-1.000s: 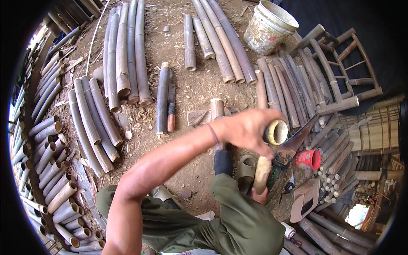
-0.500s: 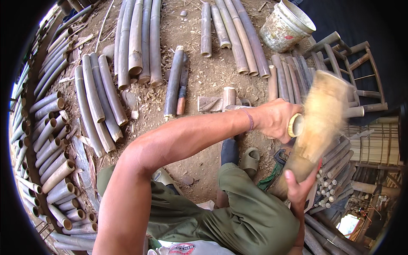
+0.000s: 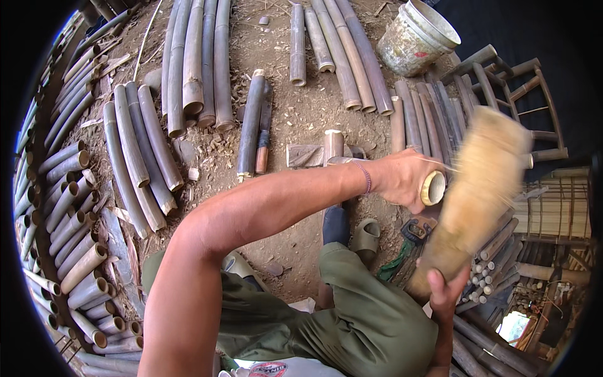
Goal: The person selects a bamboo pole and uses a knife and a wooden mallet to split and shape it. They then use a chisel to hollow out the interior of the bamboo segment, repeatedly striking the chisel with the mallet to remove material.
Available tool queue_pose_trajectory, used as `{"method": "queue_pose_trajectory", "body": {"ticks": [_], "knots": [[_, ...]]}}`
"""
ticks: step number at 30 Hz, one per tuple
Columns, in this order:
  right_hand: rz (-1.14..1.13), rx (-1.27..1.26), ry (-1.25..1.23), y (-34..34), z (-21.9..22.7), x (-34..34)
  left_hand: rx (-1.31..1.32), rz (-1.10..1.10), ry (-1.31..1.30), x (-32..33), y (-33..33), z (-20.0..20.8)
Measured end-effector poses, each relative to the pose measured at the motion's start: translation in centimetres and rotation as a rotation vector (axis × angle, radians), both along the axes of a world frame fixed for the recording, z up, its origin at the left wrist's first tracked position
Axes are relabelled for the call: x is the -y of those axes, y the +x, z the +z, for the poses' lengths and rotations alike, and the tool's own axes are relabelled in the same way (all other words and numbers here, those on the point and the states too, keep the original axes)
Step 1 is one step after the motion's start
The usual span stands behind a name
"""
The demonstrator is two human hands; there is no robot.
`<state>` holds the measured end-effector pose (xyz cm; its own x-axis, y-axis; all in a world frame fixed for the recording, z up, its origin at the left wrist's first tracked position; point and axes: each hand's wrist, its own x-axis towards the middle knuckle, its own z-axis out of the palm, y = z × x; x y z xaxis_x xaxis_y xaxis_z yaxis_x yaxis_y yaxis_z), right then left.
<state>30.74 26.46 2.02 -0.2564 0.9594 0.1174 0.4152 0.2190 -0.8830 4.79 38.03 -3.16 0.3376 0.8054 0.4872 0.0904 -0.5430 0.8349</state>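
Note:
My left hand [image 3: 405, 181] reaches across from the left and is closed around a short bamboo tube [image 3: 433, 188], whose pale open end faces right. Most of that tube is hidden in the fist. My right hand [image 3: 445, 290] grips the narrow handle of a wooden mallet [image 3: 490, 169]. The mallet's thick, worn head is smeared by motion and stands just right of the tube's end, with a slim gap between them. Beyond my left wrist, a bamboo piece [image 3: 333, 144] with a pale cut end rests against a wooden block [image 3: 305, 155].
Bamboo poles [image 3: 207, 69] lie in rows on the dirt floor, with stacked tubes [image 3: 81, 251] at the left. A dirty white bucket [image 3: 417, 39] and a bamboo frame [image 3: 496, 85] stand far right. A dark tube [image 3: 251, 122] lies by a wood-handled tool [image 3: 262, 157].
The mallet head has shifted slightly right, away from the tube's end. My left hand keeps its hold on the tube, and the whole view has moved a little.

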Motion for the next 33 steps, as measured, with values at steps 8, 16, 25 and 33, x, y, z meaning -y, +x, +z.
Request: {"method": "queue_pose_trajectory", "body": {"ticks": [8,16,25,33], "knots": [[0.039,0.098,-0.050,0.5,-3.7,-1.9,-0.027,-0.150,-0.009,-2.0,-0.1,-0.9],[0.073,-0.071,-0.117,1.4,-3.8,-1.6,-0.189,-0.175,-0.143,-1.3,-0.2,0.9],[0.120,0.124,-0.098,1.8,-4.2,-1.5,-0.148,-0.163,-0.066,-1.7,0.1,-1.1],[0.170,0.037,-0.175,0.9,-3.0,-1.2,-0.047,-0.253,-0.071,-2.4,0.0,-2.3]]}}
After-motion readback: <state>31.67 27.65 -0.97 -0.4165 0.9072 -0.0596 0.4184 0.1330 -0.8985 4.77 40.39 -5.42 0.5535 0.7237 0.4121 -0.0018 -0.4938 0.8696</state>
